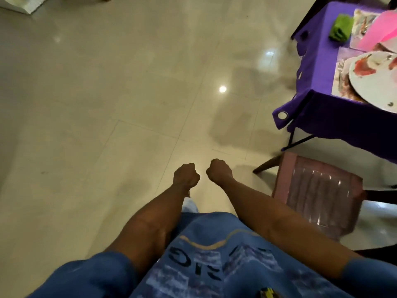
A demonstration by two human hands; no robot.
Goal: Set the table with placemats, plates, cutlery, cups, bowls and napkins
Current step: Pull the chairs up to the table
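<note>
Table point(318, 67) corner shows placemat point(341, 82), plate point(373, 80), fork point(340, 65), green napkin point(341, 27) — cups, bowls unseen; your left hand point(186, 174) and right hand point(219, 170) are fisted, empty.

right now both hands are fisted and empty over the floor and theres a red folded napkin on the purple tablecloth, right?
Not quite: the folded napkin on the purple tablecloth is green, not red, as the head view shows. The rest holds: the left hand and right hand are fisted and empty over the floor.
</note>
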